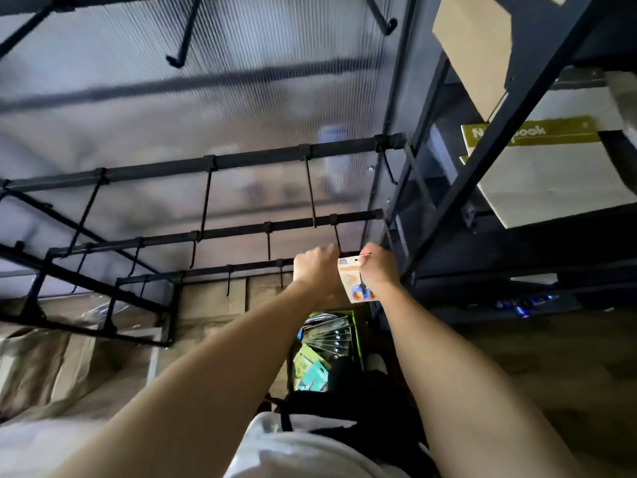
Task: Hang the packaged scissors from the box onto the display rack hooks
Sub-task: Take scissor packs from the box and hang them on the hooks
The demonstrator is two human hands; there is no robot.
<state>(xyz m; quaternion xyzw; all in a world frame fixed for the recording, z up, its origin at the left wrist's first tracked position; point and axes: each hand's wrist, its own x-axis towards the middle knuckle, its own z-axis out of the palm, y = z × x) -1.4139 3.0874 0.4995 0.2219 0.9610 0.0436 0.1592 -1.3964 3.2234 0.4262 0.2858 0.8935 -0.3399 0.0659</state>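
Observation:
A packaged pair of scissors (354,282), an orange-and-white card with blue handles showing, hangs between my two hands at the right end of the lower black rack bar (255,264). My right hand (377,267) pinches the top of the card. My left hand (315,267) is curled beside it, close to a black hook (337,241); I cannot tell whether it grips the hook or the card. Below, the open box (325,350) holds several more packages on the floor.
Black bars with several bare hooks (206,198) run across a ribbed translucent panel. At right a dark shelf frame (499,132) carries notebooks (531,134) and cardboard (475,50). Brown cartons (213,298) lie low at the left.

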